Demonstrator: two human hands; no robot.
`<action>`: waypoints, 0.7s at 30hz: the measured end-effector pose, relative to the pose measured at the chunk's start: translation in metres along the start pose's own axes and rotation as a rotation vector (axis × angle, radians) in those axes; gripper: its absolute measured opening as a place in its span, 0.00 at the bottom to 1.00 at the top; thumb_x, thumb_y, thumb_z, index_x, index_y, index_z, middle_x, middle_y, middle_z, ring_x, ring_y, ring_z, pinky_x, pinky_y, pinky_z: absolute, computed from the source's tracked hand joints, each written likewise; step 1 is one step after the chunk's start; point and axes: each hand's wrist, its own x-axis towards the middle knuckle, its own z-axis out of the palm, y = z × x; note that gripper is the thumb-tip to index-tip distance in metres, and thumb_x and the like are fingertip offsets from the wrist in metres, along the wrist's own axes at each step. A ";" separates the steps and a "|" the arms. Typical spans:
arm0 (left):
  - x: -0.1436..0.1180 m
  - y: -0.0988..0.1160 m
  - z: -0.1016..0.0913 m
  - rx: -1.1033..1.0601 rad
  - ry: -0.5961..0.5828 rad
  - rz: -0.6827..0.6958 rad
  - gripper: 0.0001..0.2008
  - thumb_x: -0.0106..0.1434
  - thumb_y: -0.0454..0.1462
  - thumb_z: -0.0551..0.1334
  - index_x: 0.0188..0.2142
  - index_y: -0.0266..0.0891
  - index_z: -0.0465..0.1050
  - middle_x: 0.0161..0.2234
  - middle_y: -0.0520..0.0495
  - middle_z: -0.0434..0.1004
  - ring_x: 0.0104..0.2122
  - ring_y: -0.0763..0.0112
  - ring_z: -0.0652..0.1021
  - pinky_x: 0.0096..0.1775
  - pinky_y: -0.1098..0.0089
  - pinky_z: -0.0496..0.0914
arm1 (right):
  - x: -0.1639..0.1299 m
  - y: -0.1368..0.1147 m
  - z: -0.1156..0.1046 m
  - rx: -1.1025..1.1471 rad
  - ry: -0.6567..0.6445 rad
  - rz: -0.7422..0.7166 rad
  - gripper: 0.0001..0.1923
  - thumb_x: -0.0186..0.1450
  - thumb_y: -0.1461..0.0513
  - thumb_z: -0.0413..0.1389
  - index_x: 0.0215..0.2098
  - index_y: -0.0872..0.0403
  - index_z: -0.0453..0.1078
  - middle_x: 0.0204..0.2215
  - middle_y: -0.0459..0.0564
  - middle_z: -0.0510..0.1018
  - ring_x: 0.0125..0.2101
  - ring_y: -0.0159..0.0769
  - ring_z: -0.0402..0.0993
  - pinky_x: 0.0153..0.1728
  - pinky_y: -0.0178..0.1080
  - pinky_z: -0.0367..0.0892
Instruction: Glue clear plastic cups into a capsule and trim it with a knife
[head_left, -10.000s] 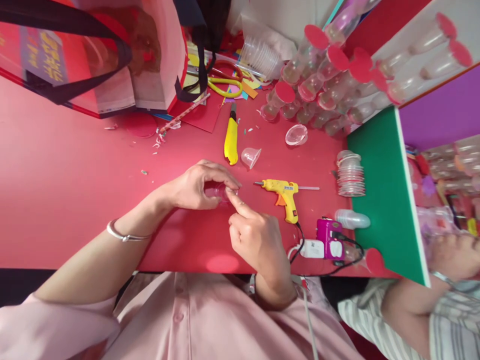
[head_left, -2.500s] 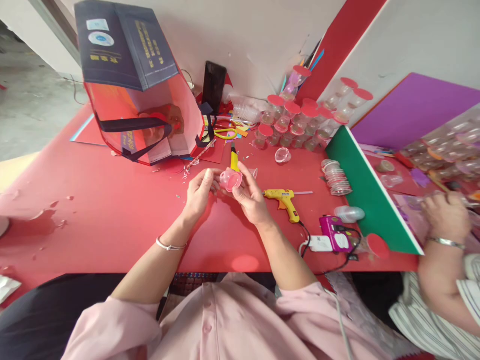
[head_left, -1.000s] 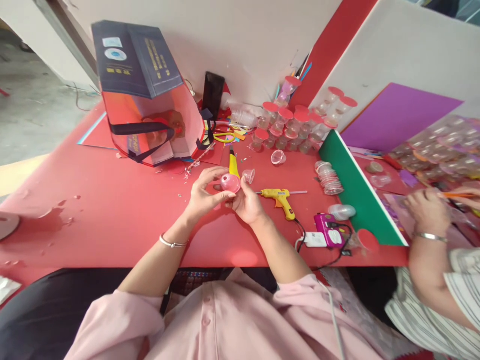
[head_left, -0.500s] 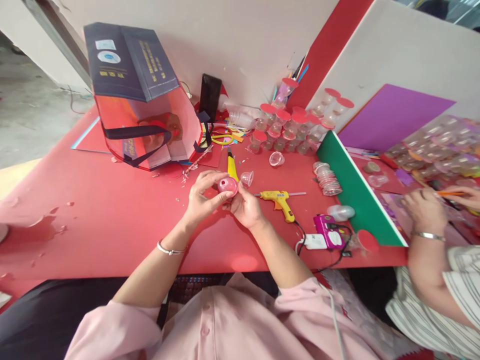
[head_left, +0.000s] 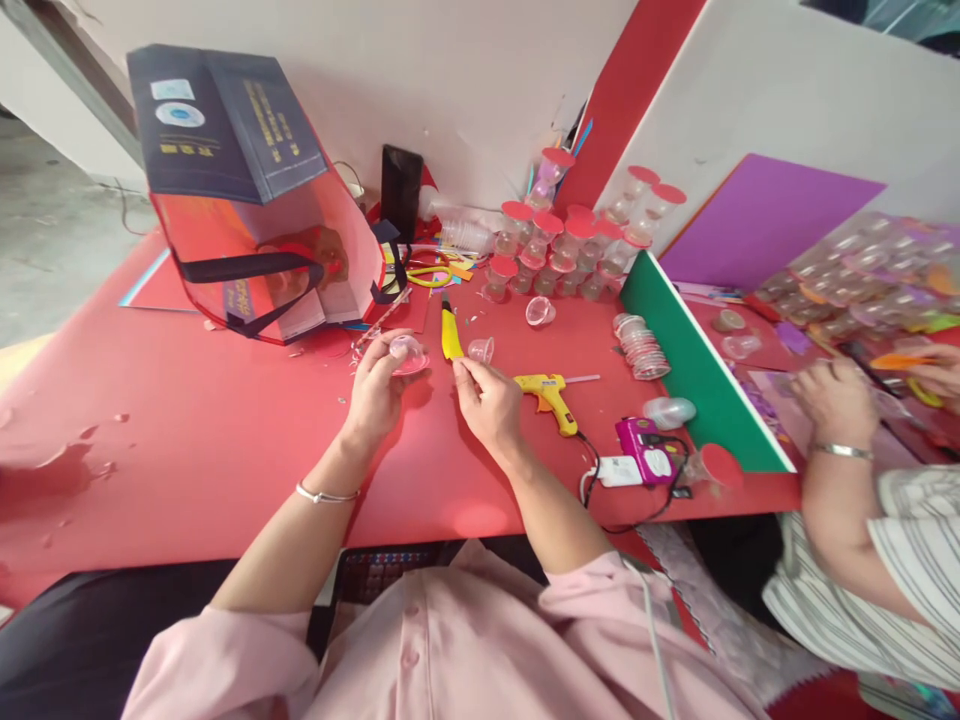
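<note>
Over the red table [head_left: 247, 450], with the clock face centred on the right hand [head_left: 491, 405], that hand's thumb and fingertips are close together by the near end of a yellow knife [head_left: 450, 330] at eleven; whether they grip it, I cannot tell. At nine, the left hand [head_left: 375, 400], half curled, holds a clear plastic cup [head_left: 409, 352]. A yellow glue gun [head_left: 553, 392] lies at three. Farther off are a loose cup [head_left: 484, 350] at twelve, red-topped hourglass shapes [head_left: 579, 228] at one and a bag [head_left: 217, 150] at ten.
</note>
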 end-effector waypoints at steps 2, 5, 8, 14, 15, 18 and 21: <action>0.000 0.002 0.000 -0.077 -0.037 -0.118 0.20 0.63 0.48 0.73 0.49 0.43 0.76 0.41 0.49 0.80 0.44 0.61 0.85 0.38 0.65 0.82 | 0.002 0.001 -0.001 -0.180 0.027 -0.115 0.19 0.79 0.53 0.51 0.49 0.50 0.83 0.42 0.54 0.89 0.42 0.41 0.85 0.48 0.40 0.74; 0.001 0.003 -0.003 -0.131 -0.033 -0.179 0.23 0.59 0.49 0.76 0.49 0.43 0.76 0.39 0.51 0.79 0.39 0.64 0.86 0.32 0.70 0.81 | 0.008 0.006 -0.003 -0.316 0.021 -0.199 0.17 0.79 0.55 0.52 0.50 0.50 0.83 0.40 0.53 0.89 0.41 0.39 0.84 0.47 0.39 0.73; 0.003 0.003 -0.005 -0.143 0.002 -0.159 0.22 0.57 0.47 0.78 0.45 0.41 0.76 0.40 0.51 0.81 0.36 0.68 0.86 0.31 0.73 0.79 | 0.013 0.011 -0.024 -0.384 0.069 -0.167 0.18 0.80 0.55 0.50 0.52 0.50 0.82 0.43 0.53 0.89 0.42 0.40 0.83 0.49 0.40 0.72; 0.002 0.005 -0.002 -0.203 -0.004 -0.193 0.19 0.57 0.45 0.78 0.42 0.40 0.77 0.40 0.51 0.81 0.34 0.71 0.85 0.30 0.75 0.76 | -0.004 0.019 -0.097 -0.746 -0.052 0.254 0.22 0.75 0.55 0.58 0.64 0.52 0.75 0.53 0.60 0.84 0.54 0.54 0.78 0.51 0.47 0.72; 0.002 0.005 -0.002 -0.210 -0.013 -0.195 0.19 0.58 0.45 0.78 0.43 0.40 0.77 0.40 0.51 0.81 0.34 0.71 0.85 0.30 0.75 0.76 | -0.008 0.019 -0.104 -0.806 -0.105 0.311 0.26 0.73 0.54 0.60 0.67 0.52 0.72 0.55 0.62 0.82 0.56 0.56 0.77 0.50 0.48 0.72; 0.002 0.004 -0.003 -0.211 -0.031 -0.194 0.18 0.59 0.44 0.78 0.44 0.42 0.78 0.41 0.50 0.82 0.35 0.71 0.84 0.31 0.74 0.77 | -0.017 0.021 -0.112 -0.896 -0.260 0.471 0.32 0.74 0.53 0.59 0.74 0.50 0.63 0.57 0.64 0.81 0.56 0.56 0.79 0.47 0.47 0.74; 0.004 0.001 -0.006 -0.224 -0.017 -0.205 0.20 0.57 0.43 0.79 0.45 0.41 0.78 0.41 0.50 0.83 0.35 0.71 0.85 0.32 0.74 0.78 | -0.015 0.023 -0.113 -0.902 -0.360 0.617 0.30 0.76 0.55 0.53 0.75 0.48 0.60 0.53 0.62 0.84 0.50 0.53 0.84 0.46 0.47 0.74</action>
